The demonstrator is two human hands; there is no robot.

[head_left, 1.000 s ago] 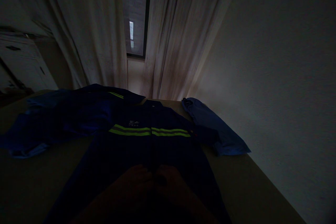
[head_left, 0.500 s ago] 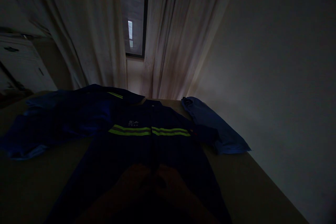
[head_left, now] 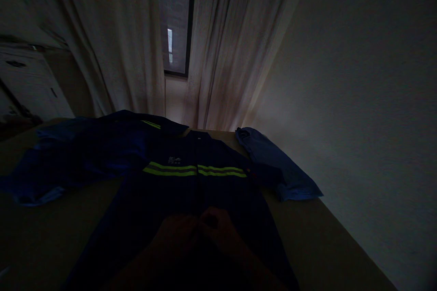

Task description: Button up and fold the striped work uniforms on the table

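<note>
Since my feed's so dark, I'm judging loosely: the navy hi-vis work jacket (head_left: 221, 191) is already laid out front-up, edges meeting at the chest. Left hand (head_left: 179, 232) and right hand (head_left: 220, 229) are curled close together over its lower front; can't tell if they're pinching fabric, or what's left undone there.

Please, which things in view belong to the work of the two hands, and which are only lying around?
In the work:
striped dark-blue garment, laid out
left hand and right hand, over its front; grip too dark to tell

Lying about:
blue clothes, on the left
blue garment, right, by the wall
</note>
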